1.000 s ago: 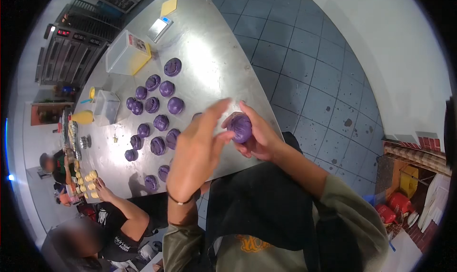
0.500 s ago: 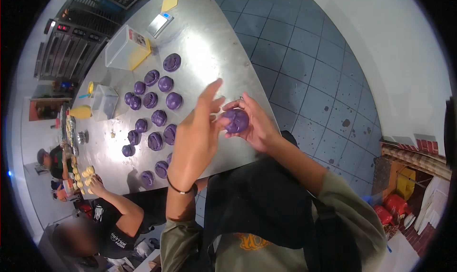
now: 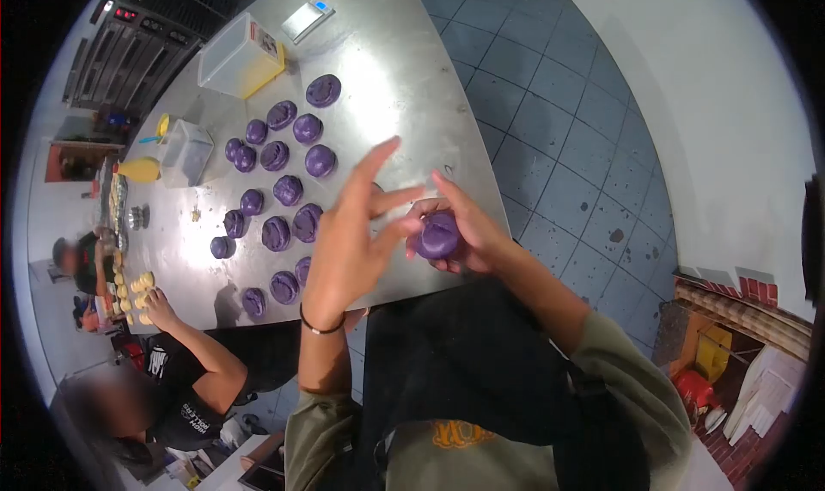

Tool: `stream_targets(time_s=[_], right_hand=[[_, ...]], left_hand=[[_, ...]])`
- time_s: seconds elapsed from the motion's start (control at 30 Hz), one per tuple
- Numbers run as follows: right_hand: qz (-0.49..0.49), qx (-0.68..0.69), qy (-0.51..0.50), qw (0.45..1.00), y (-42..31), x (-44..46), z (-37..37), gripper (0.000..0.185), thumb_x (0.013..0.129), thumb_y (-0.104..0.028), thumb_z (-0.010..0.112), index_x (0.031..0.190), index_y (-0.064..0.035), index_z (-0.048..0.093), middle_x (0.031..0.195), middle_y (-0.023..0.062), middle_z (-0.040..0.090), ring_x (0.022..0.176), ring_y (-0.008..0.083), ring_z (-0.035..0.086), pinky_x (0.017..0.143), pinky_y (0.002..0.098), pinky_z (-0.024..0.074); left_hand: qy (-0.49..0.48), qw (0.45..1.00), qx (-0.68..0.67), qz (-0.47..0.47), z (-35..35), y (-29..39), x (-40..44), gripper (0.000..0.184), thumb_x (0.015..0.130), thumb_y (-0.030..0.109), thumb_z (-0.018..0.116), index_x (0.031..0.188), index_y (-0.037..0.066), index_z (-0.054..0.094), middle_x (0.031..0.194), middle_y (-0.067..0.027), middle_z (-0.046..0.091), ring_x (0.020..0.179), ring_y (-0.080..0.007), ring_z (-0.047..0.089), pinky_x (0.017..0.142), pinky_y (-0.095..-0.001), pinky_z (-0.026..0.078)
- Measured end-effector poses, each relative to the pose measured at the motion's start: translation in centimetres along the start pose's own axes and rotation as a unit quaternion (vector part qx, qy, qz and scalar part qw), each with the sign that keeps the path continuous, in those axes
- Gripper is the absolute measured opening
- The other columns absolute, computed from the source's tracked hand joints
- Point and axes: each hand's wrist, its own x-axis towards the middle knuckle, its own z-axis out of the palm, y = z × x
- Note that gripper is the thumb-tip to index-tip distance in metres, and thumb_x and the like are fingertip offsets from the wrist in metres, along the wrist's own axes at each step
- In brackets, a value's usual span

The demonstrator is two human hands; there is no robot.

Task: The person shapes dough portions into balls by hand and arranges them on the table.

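Note:
A purple dough ball (image 3: 440, 238) rests in my right hand (image 3: 483, 235), whose palm and fingers curl around its far side and underside. To the left of it is my left hand (image 3: 344, 246), fingers spread apart and holding nothing. Its thumb tip is right at the edge of the ball; whether the two touch I cannot tell. Both hands are above the near right part of the metal table (image 3: 404, 272). Left of my hands lie several more purple dough balls (image 3: 288, 190), some smooth, some creased; my left hand and wrist partly cover the nearest ones.
Toward the far left stand a clear plastic container (image 3: 236, 57), a smaller tub (image 3: 185, 154) and a yellow bottle (image 3: 139, 169). A scale (image 3: 305, 22) sits at the far end. At lower left, a co-worker's hand (image 3: 157, 309) handles pale dough pieces (image 3: 142, 289). Another person works beyond.
My left hand's fingers have spread wider and eased off the dough ball. The ball has turned in my right hand and sits slightly lower. The whole view has shifted a little.

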Motion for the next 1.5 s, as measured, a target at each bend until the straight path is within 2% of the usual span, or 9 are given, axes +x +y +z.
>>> stream_targets(time_s=[0.2, 0.4, 0.5, 0.73, 0.93, 1.17, 1.23, 1.37, 1.5], right_hand=[[0.034, -0.007, -0.008, 0.999, -0.3, -0.6, 1.7, 0.079, 0.089, -0.072, 0.019, 0.100, -0.0047, 0.059, 0.072, 0.0123, 0.064, 0.038, 0.0139, 0.049, 0.032, 0.0237, 0.0353], [-0.067, -0.023, 0.057, 0.996, 0.4, -0.3, 0.6, 0.083, 0.088, -0.075, 0.016, 0.105, -0.0046, 0.055, 0.079, 0.0116, 0.064, 0.048, 0.0145, 0.055, 0.037, 0.0241, 0.0395], [-0.123, -0.033, 0.122, 0.984, 0.2, -0.1, 2.3, 0.082, 0.088, -0.075, 0.014, 0.102, -0.0052, 0.054, 0.082, 0.0107, 0.063, 0.055, 0.0145, 0.057, 0.040, 0.0240, 0.0405], [-0.089, -0.126, 0.122, 0.981, 1.1, 0.7, 1.7, 0.080, 0.089, -0.074, 0.013, 0.097, -0.0059, 0.054, 0.070, 0.0070, 0.060, 0.045, 0.0107, 0.050, 0.037, 0.0222, 0.0346], [-0.001, -0.101, 0.057, 0.993, 0.5, 1.1, 1.2, 0.082, 0.087, -0.076, 0.015, 0.097, -0.0069, 0.057, 0.059, 0.0030, 0.055, 0.039, 0.0076, 0.043, 0.034, 0.0202, 0.0279], [0.102, -0.021, 0.075, 0.992, -0.3, 1.3, 3.5, 0.088, 0.085, -0.079, 0.012, 0.090, -0.0032, 0.058, 0.064, 0.0094, 0.061, 0.036, 0.0104, 0.049, 0.031, 0.0205, 0.0353], [0.065, -0.056, -0.083, 0.993, 0.5, 1.9, 1.2, 0.092, 0.084, -0.080, 0.010, 0.103, -0.0020, 0.056, 0.071, 0.0114, 0.063, 0.039, 0.0115, 0.052, 0.031, 0.0213, 0.0374], [0.068, -0.061, -0.094, 0.991, 0.3, 2.8, 1.4, 0.089, 0.083, -0.080, 0.014, 0.103, -0.0032, 0.055, 0.067, 0.0097, 0.061, 0.043, 0.0138, 0.056, 0.033, 0.0223, 0.0424], [0.126, -0.095, 0.030, 0.987, 0.9, 4.1, 3.3, 0.087, 0.084, -0.080, 0.013, 0.104, -0.0061, 0.055, 0.068, 0.0094, 0.063, 0.039, 0.0136, 0.053, 0.034, 0.0226, 0.0417]], left_hand=[[-0.090, 0.964, -0.200, -0.152, 1.3, -2.2, 0.0, 0.076, 0.076, 0.005, 0.074, 0.139, 0.004, 0.032, 0.081, -0.0052, 0.070, 0.071, -0.0144, 0.058, 0.054, -0.0189, 0.047], [0.108, 0.933, -0.338, -0.056, 1.9, -1.6, -1.8, 0.077, 0.077, 0.021, 0.076, 0.138, 0.002, 0.033, 0.099, -0.0100, 0.070, 0.106, -0.0201, 0.058, 0.080, -0.0309, 0.048], [0.075, 0.997, 0.030, -0.016, 2.5, -0.7, -2.5, 0.074, 0.077, 0.019, 0.076, 0.137, 0.005, 0.035, 0.097, -0.0089, 0.070, 0.103, -0.0286, 0.061, 0.093, -0.0377, 0.040], [0.048, 0.990, -0.016, -0.135, 2.2, -1.7, -3.1, 0.073, 0.074, 0.017, 0.078, 0.135, 0.006, 0.040, 0.106, -0.0084, 0.070, 0.103, -0.0223, 0.061, 0.084, -0.0320, 0.046], [0.125, 0.986, 0.112, 0.018, 0.2, -1.5, -3.4, 0.062, 0.077, 0.017, 0.075, 0.129, 0.004, 0.045, 0.098, -0.0044, 0.071, 0.102, -0.0229, 0.056, 0.093, -0.0370, 0.037], [-0.034, 0.940, -0.244, -0.234, 0.8, -3.8, -3.3, 0.069, 0.076, 0.024, 0.076, 0.131, 0.001, 0.042, 0.103, -0.0064, 0.071, 0.112, -0.0224, 0.055, 0.096, -0.0347, 0.038], [0.087, 0.966, -0.243, 0.013, 0.9, -4.5, -4.0, 0.075, 0.087, 0.041, 0.065, 0.138, -0.002, 0.030, 0.105, -0.0160, 0.065, 0.112, -0.0271, 0.059, 0.099, -0.0405, 0.041], [0.051, 0.998, -0.014, -0.016, 0.1, -3.9, -7.4, 0.091, 0.087, 0.074, 0.021, 0.142, 0.002, 0.027, 0.126, -0.0144, 0.059, 0.129, -0.0338, 0.044, 0.111, -0.0558, 0.008], [0.029, 0.998, 0.049, -0.041, 0.2, -4.8, -8.7, 0.094, 0.082, 0.078, 0.020, 0.143, 0.007, 0.031, 0.129, -0.0064, 0.057, 0.138, -0.0358, 0.028, 0.101, -0.0718, 0.004]])
